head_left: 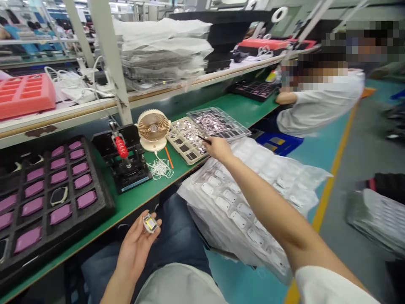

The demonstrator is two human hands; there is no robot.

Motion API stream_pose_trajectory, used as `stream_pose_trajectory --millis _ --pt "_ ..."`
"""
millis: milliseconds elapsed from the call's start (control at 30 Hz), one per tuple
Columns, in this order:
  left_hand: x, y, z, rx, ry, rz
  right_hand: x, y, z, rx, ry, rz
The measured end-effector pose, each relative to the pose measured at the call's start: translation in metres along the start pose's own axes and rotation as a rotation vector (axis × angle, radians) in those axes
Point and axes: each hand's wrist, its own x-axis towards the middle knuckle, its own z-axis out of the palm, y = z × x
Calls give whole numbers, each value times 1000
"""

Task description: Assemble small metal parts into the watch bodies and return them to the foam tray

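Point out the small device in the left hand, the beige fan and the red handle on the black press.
Small device [151,223]: head view, on its yellow-edged middle.
Beige fan [153,128]: head view, on the center of its grille.
Red handle [120,147]: head view, midway along its grip.

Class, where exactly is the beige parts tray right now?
In the head view, the beige parts tray sits on the green bench, just above centre, between the fan and the clear tray, with the right hand at its right side.
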Motion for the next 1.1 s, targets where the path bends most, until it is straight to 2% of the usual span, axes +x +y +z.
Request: stream_pose_trajectory --millis 67,133,200,233,300,367,500,700,833,967,1033,1100 --pt "-1 2 12 -14 34 59 -37 -21 -3 80 37 -101" --pt "-2 3 21 -18 49 130 -93 -45 1 217 22 -266" --pt "-4 2 28 -14 56 206 -157 -69 14 580 -61 -588" --pt "-5 1 30 -10 59 247 -187 -79 23 708 -95 -696" --pt "-7 -1 31 6 66 321 -234 -96 43 845 -96 -766" --pt "-8 -3 30 27 68 376 -258 -105 61 888 -53 -745" --pt "-11 -6 24 78 88 445 -263 -109 83 868 -11 -699" --pt "-11 -13 15 134 74 521 -260 -109 92 815 -28 -683" --pt "-9 -15 7 159 42 544 -254 -110 91 866 -181 -555" --pt "-12 -15 4 195 9 466 -255 -110 91 1032 -402 -440" --pt "-15 -16 4 214 17 411 -262 -107 89 1069 -421 -387" --pt "-15 -18 4 224 34 352 -266 -98 83 1021 -420 -408"
